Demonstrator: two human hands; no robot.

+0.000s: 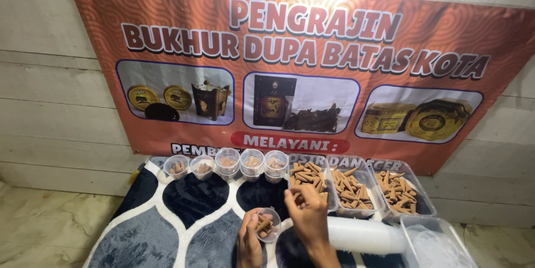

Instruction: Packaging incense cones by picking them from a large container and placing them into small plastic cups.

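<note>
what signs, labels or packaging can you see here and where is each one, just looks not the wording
Banner: hung on the plank wall behind the mat, wide rectangle, orange-brown with swirl pattern, pale and dark lettering, three blue-edged photo panels.
Red oval label: low centre of the banner, white lettering.
Clear rectangular tubs: three along the banner's foot at right, holding brown cones.
Small clear cups: a row at left, unlabelled.
No screens.

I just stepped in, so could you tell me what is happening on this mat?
A person's left hand holds a small clear cup with a few brown cones in it. The right hand reaches to the nearest tray of cones. Five filled cups stand in a row along the wall, beside two more trays.
</note>
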